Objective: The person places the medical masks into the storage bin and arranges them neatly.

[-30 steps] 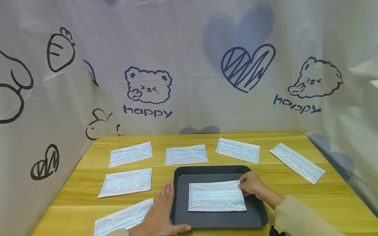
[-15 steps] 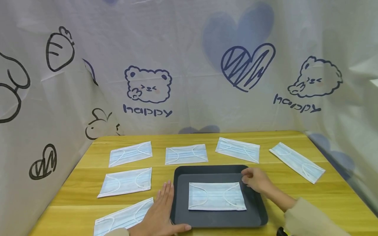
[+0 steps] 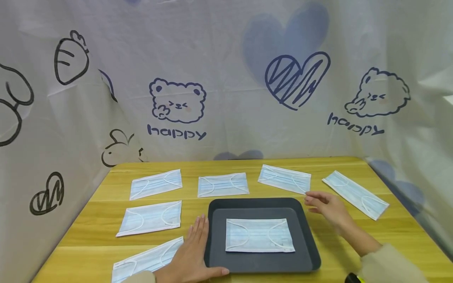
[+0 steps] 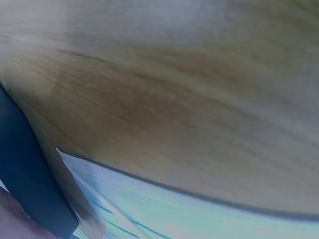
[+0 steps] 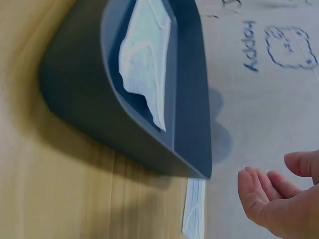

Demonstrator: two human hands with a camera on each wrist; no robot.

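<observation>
A dark grey tray (image 3: 262, 264) sits at the front middle of the table, with one light blue face mask (image 3: 260, 236) lying flat inside it. My left hand (image 3: 189, 253) rests along the tray's left edge, fingers straight and thumb stretched along the near side; its wrist lies over part of a mask (image 3: 141, 263) on the table. Just past the tray's far right corner hovers my right hand (image 3: 329, 208), its fingers loosely bent and holding nothing. Its fingertips appear close to the near right corner of a mask (image 3: 284, 179). In the right wrist view this hand (image 5: 286, 199) is apart from the tray (image 5: 94, 94).
More masks lie spread out: one at the far left (image 3: 156, 184), one below it (image 3: 150, 218), one at back centre (image 3: 223, 184) and a slanted one at right (image 3: 355, 194). A white curtain (image 3: 226, 78) with drawings hangs behind the wooden table (image 3: 382, 236).
My right hand has let go of the mask in the tray and moved right and away, past the tray's rim. The left hand stays in place.
</observation>
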